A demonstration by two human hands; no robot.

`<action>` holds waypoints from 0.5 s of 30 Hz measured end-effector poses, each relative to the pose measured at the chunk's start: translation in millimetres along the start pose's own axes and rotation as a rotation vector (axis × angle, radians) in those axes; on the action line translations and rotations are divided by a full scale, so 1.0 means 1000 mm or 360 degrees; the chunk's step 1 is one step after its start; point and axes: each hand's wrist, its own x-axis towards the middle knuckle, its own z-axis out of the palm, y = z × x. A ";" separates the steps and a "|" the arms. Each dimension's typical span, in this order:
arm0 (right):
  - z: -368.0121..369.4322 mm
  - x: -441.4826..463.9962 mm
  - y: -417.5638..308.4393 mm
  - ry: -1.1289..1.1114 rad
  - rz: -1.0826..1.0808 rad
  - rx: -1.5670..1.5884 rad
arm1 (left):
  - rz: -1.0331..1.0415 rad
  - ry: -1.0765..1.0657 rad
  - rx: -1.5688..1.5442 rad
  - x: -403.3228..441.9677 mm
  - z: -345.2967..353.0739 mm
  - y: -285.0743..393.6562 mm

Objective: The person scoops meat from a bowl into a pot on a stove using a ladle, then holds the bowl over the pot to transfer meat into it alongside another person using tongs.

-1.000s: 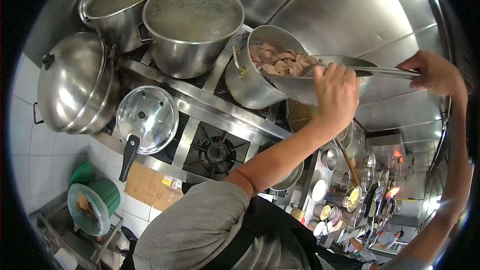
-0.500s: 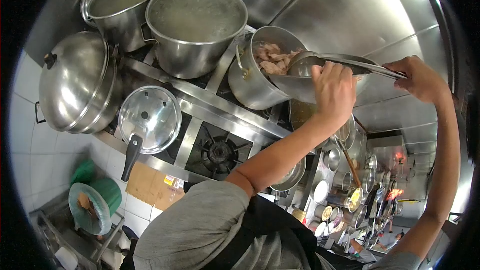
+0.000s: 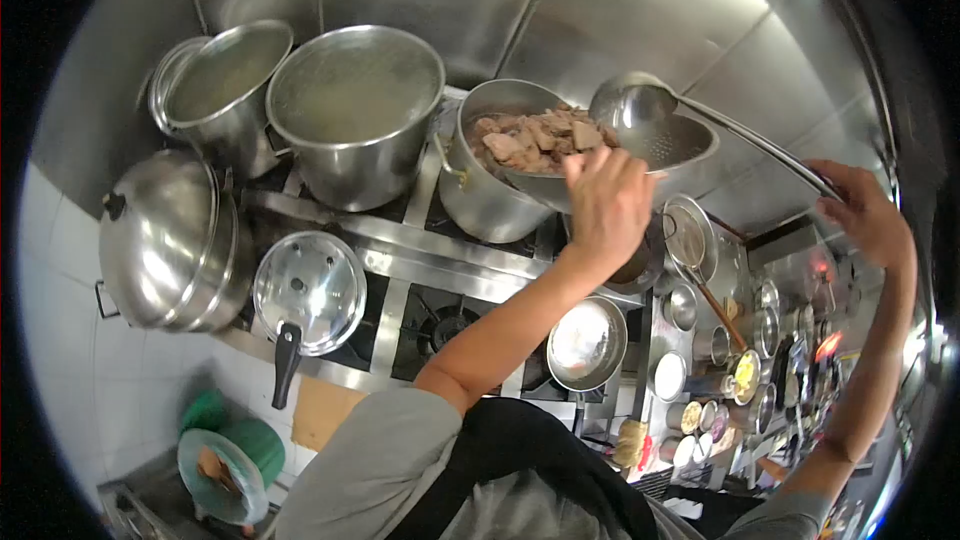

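Observation:
My left hand [image 3: 607, 202] grips the near rim of a perforated metal colander [image 3: 690, 145], which is tilted toward a tall steel pot [image 3: 495, 208]. Chunks of pale brown meat [image 3: 535, 138] are heaped at the pot's mouth and the colander's lower end; where one ends and the other begins I cannot tell. My right hand [image 3: 862, 210] is closed around the end of a long-handled ladle [image 3: 632, 105]. The ladle's bowl hangs over the colander, just right of the meat.
Two tall pots of cloudy liquid, the nearer one [image 3: 356, 120] in front, stand at left. A domed steamer [image 3: 165, 240], a pressure cooker lid [image 3: 310, 292] and a frying pan [image 3: 587, 343] sit around the burners [image 3: 445, 330]. Several bowls line the counter at right. A green bin [image 3: 255, 450] stands below.
The ladle's bowl has lifted and shows more clearly above the colander. More meat is visible at the pot's mouth. Both hands keep their holds, while the whole view has shifted.

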 end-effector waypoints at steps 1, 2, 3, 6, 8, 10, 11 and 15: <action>0.014 -0.011 0.017 0.0081 0.0066 0.0140 | 0.0028 -0.0013 -0.0001 -0.001 -0.002 -0.002; 0.031 -0.024 0.025 0.0141 0.0204 0.0290 | 0.0074 -0.0057 0.0009 -0.003 -0.006 -0.005; 0.050 -0.032 0.033 0.0202 0.0337 0.0439 | 0.0118 -0.0097 0.0022 -0.006 -0.008 -0.008; 0.137 -0.035 0.061 0.0141 0.0536 0.1093 | 0.0241 -0.0133 0.0051 -0.012 -0.011 -0.014; 0.197 -0.023 0.054 0.0216 0.0632 0.1488 | 0.0299 -0.0162 0.0094 -0.015 -0.014 -0.017; 0.248 -0.001 0.039 0.0327 0.0718 0.1779 | 0.0355 -0.0166 0.0120 -0.018 -0.014 -0.021; 0.267 0.014 0.032 0.0398 0.0760 0.1924 | 0.0388 -0.0172 0.0134 -0.018 -0.014 -0.022; 0.278 0.058 0.001 0.0514 0.0747 0.2146 | 0.0476 -0.0240 0.0181 -0.025 -0.023 -0.029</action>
